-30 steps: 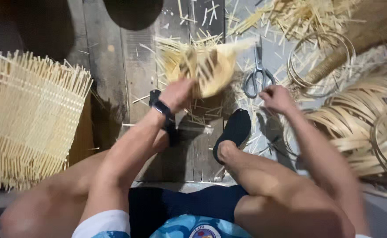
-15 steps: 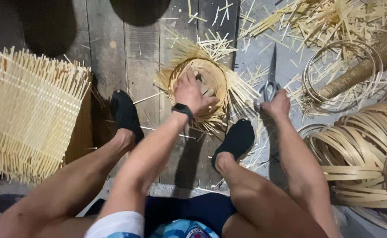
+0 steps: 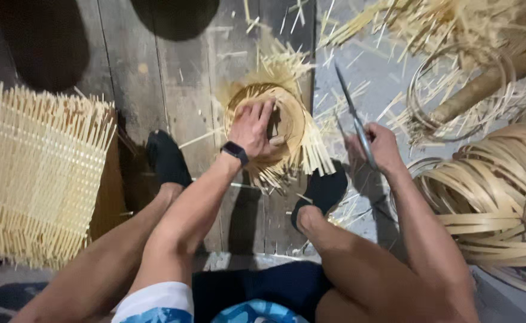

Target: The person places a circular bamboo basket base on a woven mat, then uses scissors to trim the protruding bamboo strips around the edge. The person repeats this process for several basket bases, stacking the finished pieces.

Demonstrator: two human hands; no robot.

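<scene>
Bamboo basket on floor | left hand palm down, fingers spread across its rim | right hand fingers closed around scissors, blades pointing away

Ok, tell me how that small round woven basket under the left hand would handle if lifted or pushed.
The small woven basket looks light: thin pale strips, open weave. Its loose strip ends splay outward, so they would probably flex and snag rather than slide cleanly. The round rim seems fairly stiff, since the left hand presses on it without visibly flattening it.
</scene>
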